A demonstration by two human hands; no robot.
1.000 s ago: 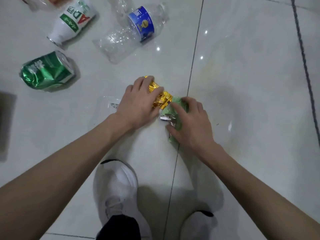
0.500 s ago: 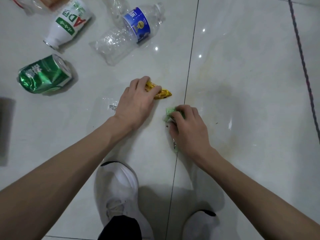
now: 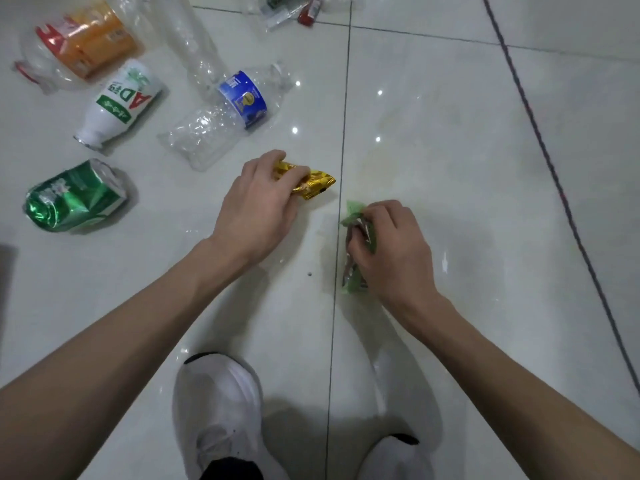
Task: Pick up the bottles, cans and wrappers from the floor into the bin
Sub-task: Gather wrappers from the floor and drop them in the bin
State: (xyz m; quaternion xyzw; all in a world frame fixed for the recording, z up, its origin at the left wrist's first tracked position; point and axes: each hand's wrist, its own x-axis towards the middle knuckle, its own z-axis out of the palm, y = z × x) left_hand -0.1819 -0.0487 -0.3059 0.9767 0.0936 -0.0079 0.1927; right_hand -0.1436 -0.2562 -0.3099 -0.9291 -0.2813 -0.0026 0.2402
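Observation:
My left hand (image 3: 258, 206) is closed on a crumpled gold wrapper (image 3: 317, 183) just above the white tiled floor. To its right, my right hand (image 3: 391, 249) grips a green wrapper (image 3: 353, 216) that sticks out above and below the fingers. Left of my hands lie a dented green can (image 3: 74, 199), a white bottle with a green and red label (image 3: 119, 103), a crushed clear bottle with a blue label (image 3: 225, 116) and a clear bottle with an orange label (image 3: 78, 43). No bin is in view.
More clear plastic and a small red wrapper (image 3: 310, 13) lie at the top edge. My two white shoes (image 3: 216, 410) stand at the bottom. A dark cable (image 3: 550, 168) crosses the tiles on the right. A dark shape touches the left edge.
Both hands have closed on their wrappers and drawn apart, the left with the gold one, the right bunching up the green one. The view has tilted up, showing more litter.

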